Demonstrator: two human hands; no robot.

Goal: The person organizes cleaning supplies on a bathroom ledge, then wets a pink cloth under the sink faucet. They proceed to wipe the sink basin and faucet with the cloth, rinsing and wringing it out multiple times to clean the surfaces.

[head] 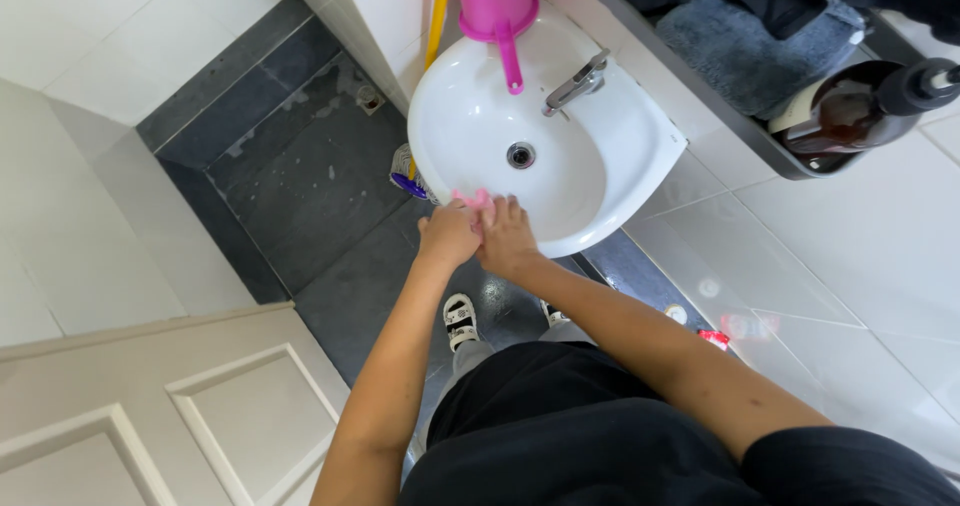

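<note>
A black shirt fills the near foreground, 2 bare forearms reaching out over it toward the sink. At the left, a white panelled door stands against dark floor tiles. The left hand and right hand are pressed together, fingers curled around a pink cloth at the front rim of the white basin. It looks like wringing or scrubbing; firm grip matters. A chrome tap and pink jug sit beyond; right, a brown pump bottle.
</note>
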